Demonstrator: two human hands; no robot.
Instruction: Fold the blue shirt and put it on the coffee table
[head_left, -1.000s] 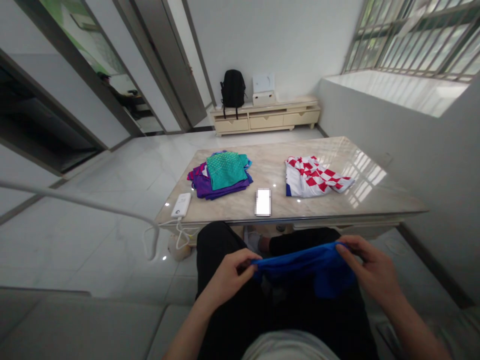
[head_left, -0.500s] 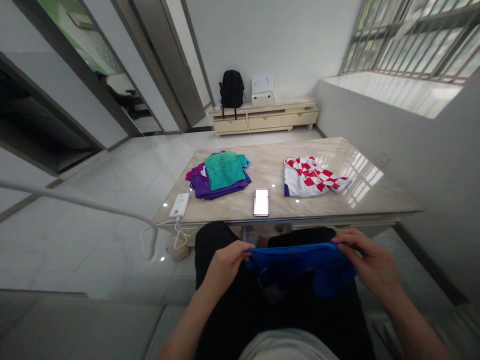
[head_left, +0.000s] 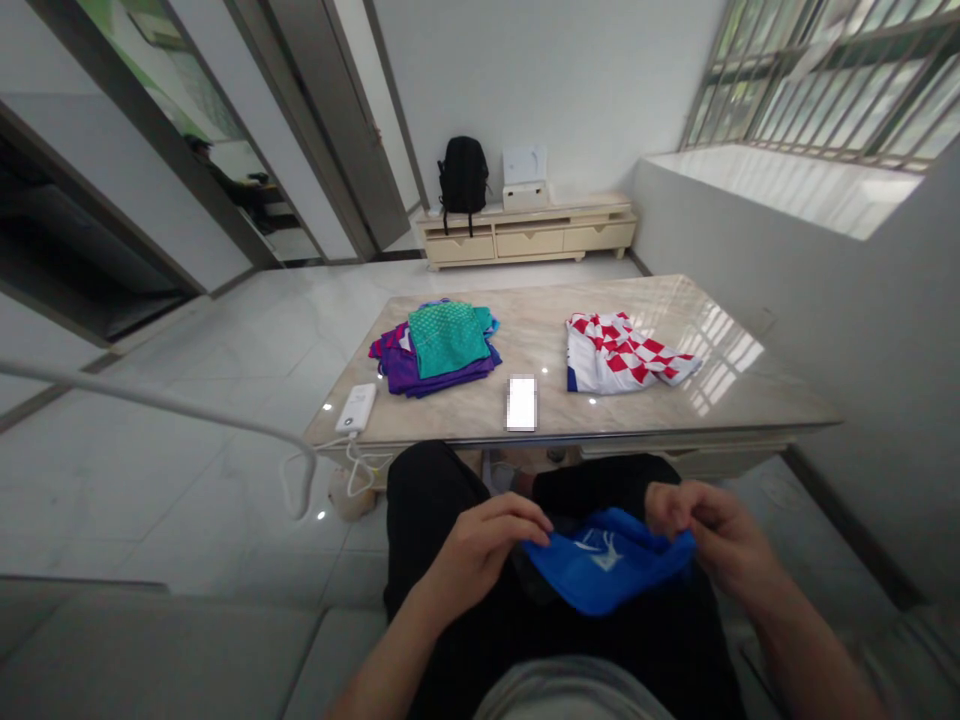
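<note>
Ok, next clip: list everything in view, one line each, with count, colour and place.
blue garment: one, blue with a white mark, on the lap between both hands
folded stack: one, teal on purple, table left
checked shirt: one, red and white, table right
phone: one, blurred white, table front edge
power bank: one, white with cable, table left corner
table: one, beige marble
backpack: one, black, on the far cabinet
box: one, white, beside the backpack
left hand: pinching the garment's left edge
right hand: pinching its right edge

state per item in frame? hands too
left hand: shut on blue garment
right hand: shut on blue garment
blue garment: bunched on lap, white logo up
red-white checked shirt: crumpled, unfolded, on table
green garment: folded, atop purple pile
phone: flat on table
power bank: cable plugged in
</note>
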